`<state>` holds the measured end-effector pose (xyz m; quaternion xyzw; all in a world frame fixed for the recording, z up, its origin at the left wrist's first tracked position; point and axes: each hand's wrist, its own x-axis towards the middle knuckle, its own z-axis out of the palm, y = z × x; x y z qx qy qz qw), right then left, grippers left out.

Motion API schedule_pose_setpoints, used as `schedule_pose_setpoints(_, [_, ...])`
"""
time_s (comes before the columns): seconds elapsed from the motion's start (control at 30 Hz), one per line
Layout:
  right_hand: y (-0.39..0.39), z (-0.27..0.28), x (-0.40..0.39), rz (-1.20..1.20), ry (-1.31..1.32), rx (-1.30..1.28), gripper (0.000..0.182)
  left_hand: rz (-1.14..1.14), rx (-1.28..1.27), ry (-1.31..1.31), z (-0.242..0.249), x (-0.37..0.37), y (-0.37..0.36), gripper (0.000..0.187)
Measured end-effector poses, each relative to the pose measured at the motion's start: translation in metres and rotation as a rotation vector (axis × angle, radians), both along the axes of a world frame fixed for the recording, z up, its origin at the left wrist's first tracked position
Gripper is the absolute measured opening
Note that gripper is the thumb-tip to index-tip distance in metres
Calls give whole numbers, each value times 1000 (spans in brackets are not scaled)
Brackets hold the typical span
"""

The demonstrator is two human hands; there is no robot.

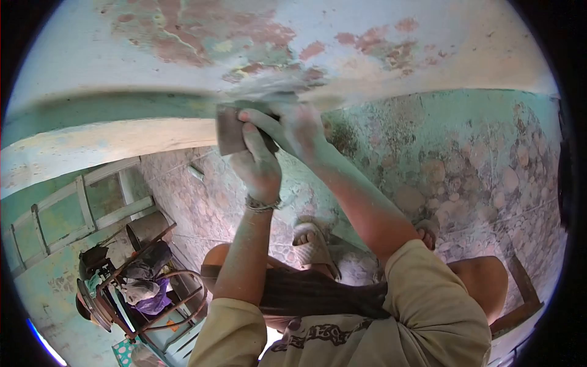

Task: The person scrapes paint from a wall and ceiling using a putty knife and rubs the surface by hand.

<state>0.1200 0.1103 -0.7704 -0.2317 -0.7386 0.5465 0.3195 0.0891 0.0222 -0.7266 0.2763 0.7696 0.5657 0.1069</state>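
A dark brown-grey piece of sandpaper is pinched in front of me, close to the lower edge of the patchy painted wall. My left hand, dusty and wearing a bracelet at the wrist, grips it from below, with a fingertip on its face. From the right, my right hand reaches across, one finger laid along the sandpaper's upper part. Motion blurs the back of this hand, and its other fingers are partly hidden against the wall. Pale dust coats both forearms.
A pale ledge runs leftward from the hands. At lower left, a chair holds bags and cloths, near a wooden ladder-like frame. The stone-patterned floor lies below; my sandalled foot stands on it.
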Motion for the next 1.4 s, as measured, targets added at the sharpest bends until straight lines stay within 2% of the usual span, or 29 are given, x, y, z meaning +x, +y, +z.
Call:
schedule_pose_setpoints(0.03, [8,8,-2,109,-116,-17,28,-20,-55,-8,1,-4,-5,36])
schedule_pose_setpoints(0.07, [2,-29,-16,-68,212,297,31,-33,10,-15,-5,-3,-4,38])
schedule_pose_setpoints(0.1, [-1,-45,-14,-64,157,207,31,-50,81,-18,-12,-1,-2,39])
schedule_pose_setpoints(0.13, [-3,-56,-7,-60,103,121,31,29,28,-73,-25,7,-1,41])
schedule_pose_setpoints(0.17, [-3,-44,2,-50,47,33,31,-40,9,0,-33,8,-2,44])
schedule_pose_setpoints(0.2, [-1,-32,13,-3,39,-75,44,-29,-14,50,-37,4,-4,42])
schedule_pose_setpoints(0.27, [0,0,7,-74,216,-15,41,43,39,244,-25,1,6,37])
schedule_pose_setpoints(0.3, [-2,7,1,-111,299,12,40,24,78,209,-8,-1,6,30])
schedule_pose_setpoints(0.33, [4,7,-6,33,130,179,38,4,118,174,16,0,9,27])
schedule_pose_setpoints(0.37, [4,8,-4,55,147,149,33,-11,-34,151,13,-11,-8,20])
schedule_pose_setpoints(0.43, [9,18,-4,100,192,106,24,-43,120,122,15,-10,0,22])
schedule_pose_setpoints(0.47, [6,4,-11,-36,387,213,26,13,48,118,3,-7,-1,31])
schedule_pose_setpoints(0.5, [6,-13,-10,38,245,47,28,70,-26,109,-11,0,-4,42])
schedule_pose_setpoints(0.53, [7,-12,-1,112,97,-120,29,32,-97,114,-2,12,-1,47])
schedule_pose_setpoints(0.57, [7,-11,3,183,-51,-285,31,59,-99,233,-14,5,-1,41])
schedule_pose_setpoints(0.6, [4,-8,4,121,71,-289,34,95,-105,352,-25,-2,-2,36])
schedule_pose_setpoints(0.7, [9,40,-9,-9,118,88,34,98,-37,267,38,-3,8,31])
schedule_pose_setpoints(0.73, [10,67,-11,32,29,-42,35,112,-80,233,39,-8,2,27])
schedule_pose_setpoints(0.77, [9,65,-12,8,40,-51,41,125,-124,198,41,-12,-3,25])
schedule_pose_setpoints(0.83, [1,53,-17,-30,70,-70,55,84,-38,203,39,-11,-5,26])
schedule_pose_setpoints(0.87, [-2,42,-14,49,176,-164,55,43,-33,284,28,-13,-7,28])
schedule_pose_setpoints(0.93, [-9,31,-7,-7,183,-214,54,7,-89,436,19,-10,-7,30])
schedule_pose_setpoints(1.0, [-13,34,-6,-31,133,-280,51,161,-204,335,27,-2,-7,30])
schedule_pose_setpoints(1.1, [0,99,-13,-25,93,-70,51,177,-106,344,79,-9,-2,30])
schedule_pose_setpoints(1.17, [0,106,-16,-30,108,-95,54,68,-300,837,87,-17,-10,28])
schedule_pose_setpoints(1.23, [0,94,-12,-5,78,-129,55,59,-311,658,72,-17,-12,26])
schedule_pose_setpoints(1.3, [-3,74,0,46,-64,-274,52,265,-79,585,63,10,7,37])
schedule_pose_setpoints(1.37, [-7,69,3,63,-121,-396,52,208,-182,484,60,5,1,40])
schedule_pose_setpoints(1.4, [-9,72,-6,-62,186,-129,53,204,-276,497,66,0,-4,41])
